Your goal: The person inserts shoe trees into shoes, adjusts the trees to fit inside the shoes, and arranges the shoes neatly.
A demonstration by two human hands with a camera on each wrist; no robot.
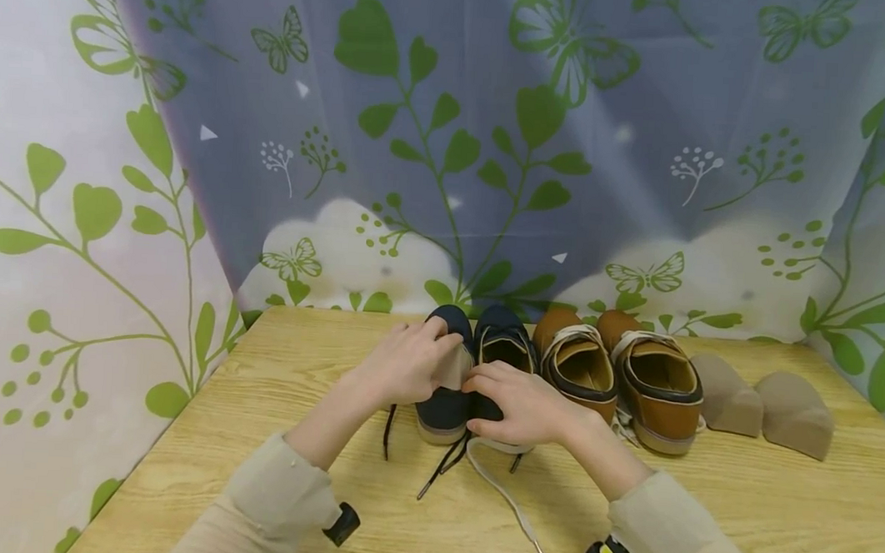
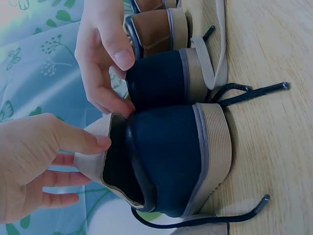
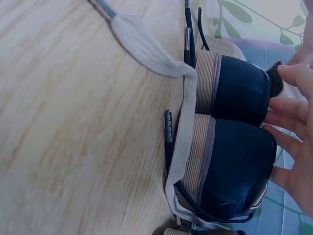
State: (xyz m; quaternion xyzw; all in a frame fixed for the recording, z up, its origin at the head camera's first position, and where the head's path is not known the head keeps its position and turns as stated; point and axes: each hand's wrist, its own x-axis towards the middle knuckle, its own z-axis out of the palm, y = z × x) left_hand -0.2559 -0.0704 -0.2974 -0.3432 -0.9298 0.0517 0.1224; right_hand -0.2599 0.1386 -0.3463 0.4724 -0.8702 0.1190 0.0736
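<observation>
While a cloth (image 1: 479,145) printed with green leaves and butterflies hangs beyond 12 o'clock, a wood-grained tabletop (image 1: 267,468) spreads before it, its middle serving as the clock's centre from the person's side. Four smooth, leathery shoes stand in a row, toes toward 12: two navy, the left navy shoe (image 1: 441,412) at 11 and the right navy shoe (image 1: 499,317) at 12, then two brown shoes (image 1: 660,420) from 1 to 2. Both navy ones have ribbed beige soles. The left hand (image 1: 408,362) pinches a curved, beige held pad (image 1: 451,371) at the left navy shoe's mouth; the right hand (image 1: 522,406) is unclenched, its fingertips at the navy shoes' collars. Two matching domed, matte loose pads (image 1: 793,414) lie near 3, just beside the brown shoes. One flat white lace (image 1: 502,493) trails toward 5, with thin, round dark laces (image 2: 259,93) around the navy heels.
</observation>
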